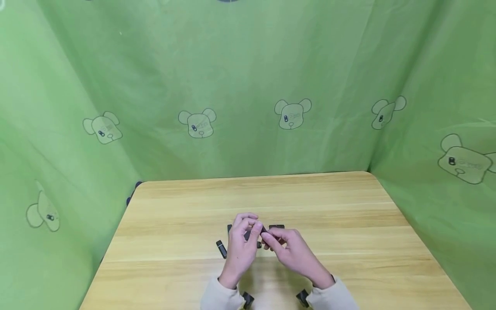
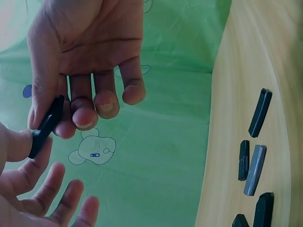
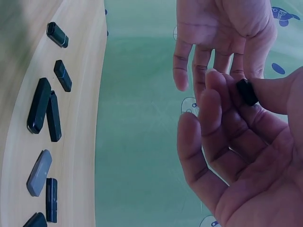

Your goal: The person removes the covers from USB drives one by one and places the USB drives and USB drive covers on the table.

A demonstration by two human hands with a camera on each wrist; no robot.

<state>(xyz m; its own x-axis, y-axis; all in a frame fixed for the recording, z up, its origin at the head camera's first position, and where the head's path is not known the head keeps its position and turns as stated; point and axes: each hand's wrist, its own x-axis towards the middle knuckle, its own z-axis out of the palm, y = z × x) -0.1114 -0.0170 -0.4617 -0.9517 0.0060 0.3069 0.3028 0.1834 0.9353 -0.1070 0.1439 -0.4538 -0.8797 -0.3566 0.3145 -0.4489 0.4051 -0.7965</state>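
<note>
Both hands meet over the table and hold one small black USB stick [image 1: 264, 230] between them. My left hand [image 1: 242, 243] pinches one end of it between thumb and index finger. At the other end, the thumb and forefinger of my right hand [image 1: 288, 247] pinch it too. In the left wrist view the stick [image 2: 47, 125] slants between the two thumbs. The right wrist view shows only a short part of the stick [image 3: 247, 92], the rest hidden by fingers. Other fingers of both hands are spread and loosely bent.
On the wooden table [image 1: 174, 215] lie several dark sticks, among them one with a silver band [image 1: 221, 249] left of the left hand. A grey stick [image 3: 39, 173] lies among them. Black wrist devices [image 1: 248, 300] show by the sleeves. A green curtain [image 1: 240, 64] surrounds the table.
</note>
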